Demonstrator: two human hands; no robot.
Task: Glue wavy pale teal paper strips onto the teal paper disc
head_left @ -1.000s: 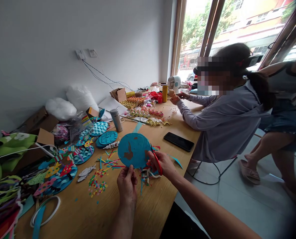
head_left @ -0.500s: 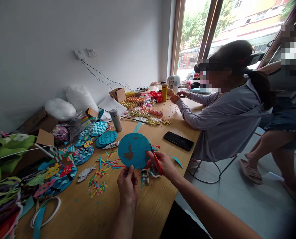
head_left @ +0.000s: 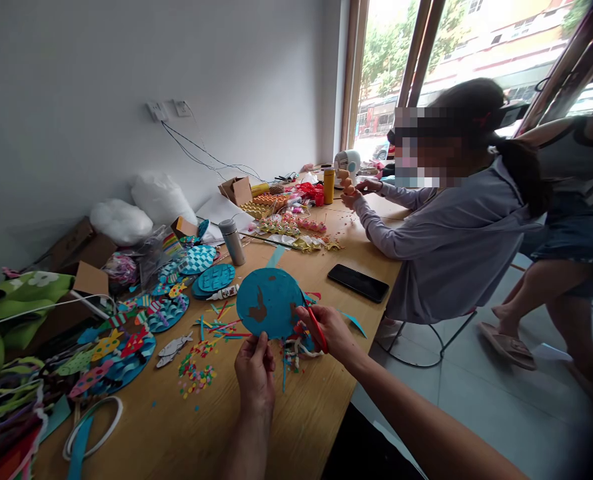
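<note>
A round blue disc (head_left: 276,293) with brownish patches is held up over the table, its lower edge pinched between the thumb and fingers of my left hand (head_left: 255,365). My right hand (head_left: 332,331) is closed round the red handles of a pair of scissors (head_left: 318,328). Their dark blades lie against the disc's right edge; whether they are open there I cannot make out. Beneath and behind the disc are thin paper strips (head_left: 211,328) and white yarn-like scraps (head_left: 304,348). Small coloured paper dots (head_left: 196,373) lie left of my left hand.
A black phone (head_left: 358,283) and a grey flask (head_left: 232,242) rest on the wooden table (head_left: 296,427). Blue paper crafts (head_left: 169,312), a glue bottle (head_left: 225,292) and silver fish cutouts (head_left: 174,349) crowd the left. A seated person (head_left: 451,213) works at the right; another person (head_left: 571,220) stands behind.
My hands, the disc and the scissors stay nearly in place, with the red handles tilted very slightly. The standing person at the right has shifted, and the seated person's hand has moved a little.
</note>
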